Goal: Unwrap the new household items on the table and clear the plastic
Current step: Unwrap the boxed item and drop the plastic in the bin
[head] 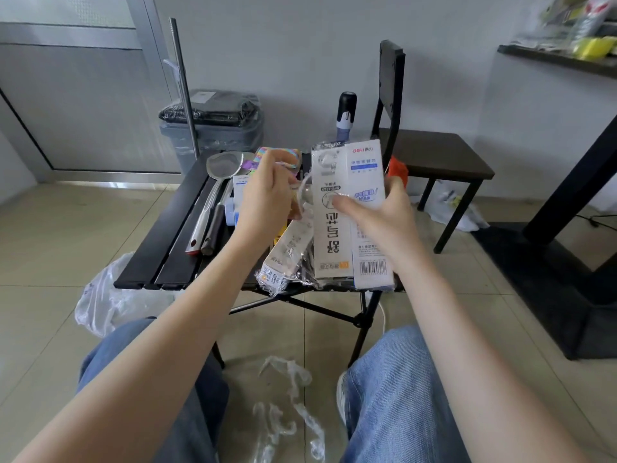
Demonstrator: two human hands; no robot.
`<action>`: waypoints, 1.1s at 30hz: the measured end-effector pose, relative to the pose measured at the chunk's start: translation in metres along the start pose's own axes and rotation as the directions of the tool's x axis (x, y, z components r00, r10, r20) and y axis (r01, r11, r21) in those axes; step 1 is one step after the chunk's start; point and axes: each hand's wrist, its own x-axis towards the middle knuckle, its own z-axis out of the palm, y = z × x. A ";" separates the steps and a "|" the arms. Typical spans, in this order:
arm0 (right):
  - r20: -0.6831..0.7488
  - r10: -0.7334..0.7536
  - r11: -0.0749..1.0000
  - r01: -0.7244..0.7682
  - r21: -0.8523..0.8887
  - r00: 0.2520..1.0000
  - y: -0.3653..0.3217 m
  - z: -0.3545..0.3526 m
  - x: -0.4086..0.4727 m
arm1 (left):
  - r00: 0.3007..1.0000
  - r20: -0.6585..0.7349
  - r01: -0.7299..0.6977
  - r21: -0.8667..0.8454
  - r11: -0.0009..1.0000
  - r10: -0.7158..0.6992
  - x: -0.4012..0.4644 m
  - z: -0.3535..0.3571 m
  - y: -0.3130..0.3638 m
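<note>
The step in hand was the stripping of clear shrink film from a set of flat white printed stationery boxes (347, 208), held upright above the near edge of the small black folding table (173, 235). The right hand (384, 222) gripped the boxes from the right side, thumb laid across the printed front and the other fingers hidden behind, so how they lay could not be told. The left hand (267, 198) had its fingers curled and appeared to pinch a strip of the transparent plastic wrap (305, 192) at the boxes' left edge, though glare and blur made the exact hold hard to read. One box (283, 259) hung slanted at the lower left, still sheathed in crumpled film. Farther back on the table lay a steel spatula with a red-tipped handle (213, 192) and a dark-handled utensil (213, 232) just beside it. Torn shreds of clear film (290, 406) lay on the tiled floor between the person's knees, a crumpled translucent plastic bag (103, 305) sat on the floor to the left, and a grey bin lined with a black bag (213, 128) stood beyond the table. The task looked partly done; the next move would likely call for pulling the film away leftward while the right hand held firm, then gathering the loose plastic for the bin.
</note>
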 end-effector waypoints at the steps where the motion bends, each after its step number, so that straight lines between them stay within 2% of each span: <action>1: 0.000 -0.006 0.999 0.006 -0.035 1.000 0.001 0.000 -0.002 | 1.000 -0.011 -0.026 0.042 0.999 0.026 0.002 -0.001 0.000; 5: 0.027 -0.055 0.991 0.057 -0.118 0.998 0.004 0.007 -0.010 | 0.987 0.030 -0.161 0.332 0.929 0.161 0.008 0.002 -0.004; 9: 0.032 -0.097 0.980 0.102 -0.174 0.995 0.007 0.012 -0.011 | 0.986 0.025 -0.160 0.357 0.920 0.162 0.013 -0.001 -0.012; 13: 0.054 -0.095 0.980 0.103 -0.172 0.994 0.009 0.009 -0.012 | 0.996 -0.037 -0.066 0.239 0.969 0.077 0.013 -0.009 -0.011; 15: 0.079 -0.025 0.998 0.029 -0.048 0.997 0.007 0.003 -0.012 | 0.991 -0.126 0.050 0.071 0.996 -0.041 0.016 -0.017 -0.008; 17: 0.134 0.032 0.990 -0.050 0.135 0.991 0.005 -0.006 -0.011 | 0.964 -0.175 0.172 -0.167 0.971 -0.201 0.021 -0.027 -0.005; 18: 0.161 0.035 0.980 -0.065 0.190 0.986 0.004 -0.010 -0.011 | 0.948 -0.174 0.223 -0.230 0.947 -0.266 0.023 -0.030 -0.006; 20: 0.205 0.031 0.964 -0.084 0.251 0.978 0.001 -0.013 -0.011 | 0.929 -0.156 0.297 -0.226 0.928 -0.336 0.021 -0.028 -0.006; 22: 0.258 0.033 0.942 -0.116 0.316 0.966 0.000 -0.011 -0.013 | 0.916 -0.056 0.369 -0.270 0.890 -0.397 0.016 -0.019 -0.003; 24: 0.302 0.044 0.914 -0.161 0.372 0.952 0.000 -0.007 -0.013 | 0.879 0.204 0.475 -0.303 0.826 -0.431 0.009 -0.015 0.002; 25: 0.309 0.058 0.901 -0.183 0.394 0.949 0.001 -0.006 -0.013 | 0.855 0.322 0.491 -0.254 0.833 -0.406 0.005 -0.014 0.003; 27: 0.316 0.070 0.880 -0.207 0.427 0.946 0.003 -0.007 -0.012 | 0.841 0.406 0.421 -0.076 0.904 -0.358 -0.002 -0.015 0.002; 29: 0.330 0.084 0.859 -0.236 0.455 0.940 0.007 -0.011 -0.011 | 0.890 0.357 0.298 0.015 0.955 -0.283 -0.006 -0.017 -0.002; 31: 0.324 0.145 0.819 -0.297 0.491 0.935 0.012 -0.012 -0.009 | 0.939 0.294 0.192 -0.014 0.981 -0.180 -0.008 -0.017 -0.001; 33: 0.331 0.205 0.820 -0.346 0.456 0.921 0.012 -0.008 -0.007 | 0.953 0.263 0.183 -0.111 0.977 -0.149 -0.011 -0.012 0.004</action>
